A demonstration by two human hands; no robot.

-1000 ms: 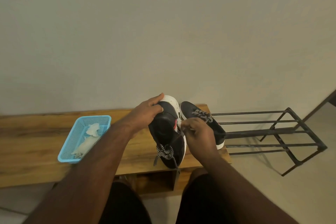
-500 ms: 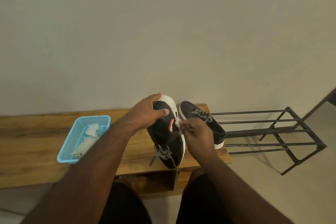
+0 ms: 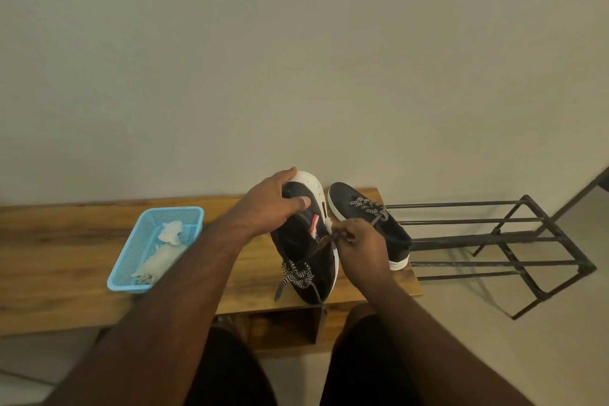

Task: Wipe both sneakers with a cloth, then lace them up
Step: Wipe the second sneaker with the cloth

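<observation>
A black sneaker with a white sole [image 3: 304, 250] stands tipped up on the wooden bench [image 3: 66, 257], heel raised. My left hand [image 3: 275, 204] grips its heel end from above. My right hand [image 3: 361, 242] pinches a lace end at the shoe's right side. Loose black-and-white lace [image 3: 296, 273] bunches at its near end. The second black sneaker [image 3: 372, 224] lies flat just to the right, its lace [image 3: 369, 209] threaded on top. A white cloth [image 3: 163, 250] lies in a blue basket [image 3: 131, 257].
A black metal shoe rack [image 3: 507, 247] stands on the floor to the right of the bench. A plain wall rises behind the bench. My knees in dark shorts are below the bench's front edge.
My left hand has shifted over the sneaker's heel and turned the shoe a little, showing more of its inside. My right hand stays at the lace beside the shoe.
</observation>
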